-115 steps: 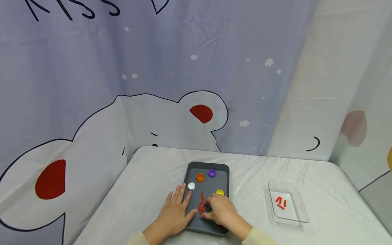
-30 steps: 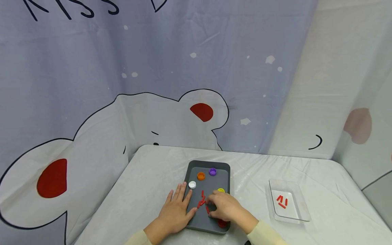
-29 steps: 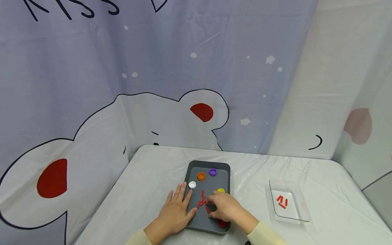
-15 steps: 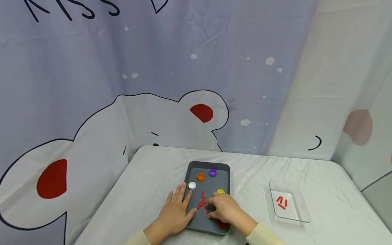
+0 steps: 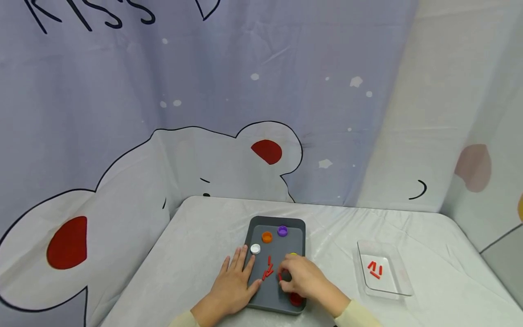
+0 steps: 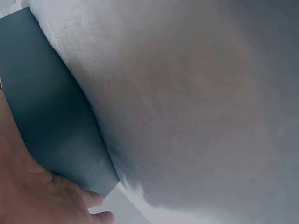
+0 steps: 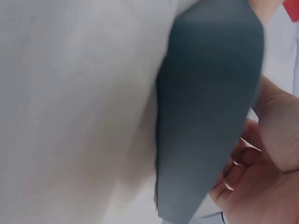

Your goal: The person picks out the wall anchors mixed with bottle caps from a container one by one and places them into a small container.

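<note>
In the head view my left hand (image 5: 233, 286) lies with fingers straight and spread over the left edge of a grey tray (image 5: 258, 297). My right hand (image 5: 304, 278) is over the tray's right half, thumb and fingertips pinching a short red stick (image 5: 280, 276). Just left of it several loose red sticks (image 5: 269, 260) lie in a small group. Under the right wrist sits a red round cap (image 5: 296, 299), partly covered. A yellow cap (image 5: 293, 254) peeks out behind the knuckles. The wrist views show mostly dark and pale surfaces, with part of each hand at the edge.
Toward the tray's far end stand a white cap (image 5: 255, 249), an orange cap (image 5: 267, 237) and a purple cap (image 5: 282, 231). To the right, a clear plastic box (image 5: 402, 277) holds several red sticks (image 5: 380, 270). A white cloth covers the table (image 5: 196, 254).
My right hand has shifted right from the group of red sticks, drawing one stick away between its fingertips. My left hand stays in place on the tray edge.
</note>
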Demonstrator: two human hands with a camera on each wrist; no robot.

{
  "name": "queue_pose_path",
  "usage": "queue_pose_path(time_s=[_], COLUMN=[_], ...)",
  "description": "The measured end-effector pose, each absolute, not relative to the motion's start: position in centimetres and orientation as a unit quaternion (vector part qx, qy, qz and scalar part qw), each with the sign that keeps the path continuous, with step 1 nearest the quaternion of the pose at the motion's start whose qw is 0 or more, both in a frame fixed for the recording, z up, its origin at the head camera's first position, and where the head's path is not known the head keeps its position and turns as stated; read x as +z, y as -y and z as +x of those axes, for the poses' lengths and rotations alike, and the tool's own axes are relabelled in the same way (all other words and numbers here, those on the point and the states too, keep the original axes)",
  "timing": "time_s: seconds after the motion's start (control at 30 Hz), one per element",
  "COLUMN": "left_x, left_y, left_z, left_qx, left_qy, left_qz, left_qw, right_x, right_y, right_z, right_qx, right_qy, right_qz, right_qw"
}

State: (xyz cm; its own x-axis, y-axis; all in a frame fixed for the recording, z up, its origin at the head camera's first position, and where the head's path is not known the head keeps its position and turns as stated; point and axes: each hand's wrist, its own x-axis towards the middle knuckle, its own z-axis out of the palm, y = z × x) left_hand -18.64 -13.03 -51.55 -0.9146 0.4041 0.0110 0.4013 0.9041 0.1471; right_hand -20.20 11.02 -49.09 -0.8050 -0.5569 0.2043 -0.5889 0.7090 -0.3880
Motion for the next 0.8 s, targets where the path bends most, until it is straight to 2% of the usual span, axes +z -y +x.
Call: queue_pose_path(time_s=[0.33,0.8], left_x=[-51.6,-51.4], left_y=[13.2,13.5], left_z=[-18.5,-18.6], left_qx=[0.077,0.131], left_qy=[-0.975,-0.968], left_qz=[0.207,0.215], left_qw=[0.005,0.001], right_x=[-48.1,-47.4], right_y=[-14.7,-21.5], right_z=[-19.8,-18.2], right_qx=[0.307,0.333], right_qy=[0.903,0.908], right_qz=[0.276,0.169], right_qw=[0.115,0.189])
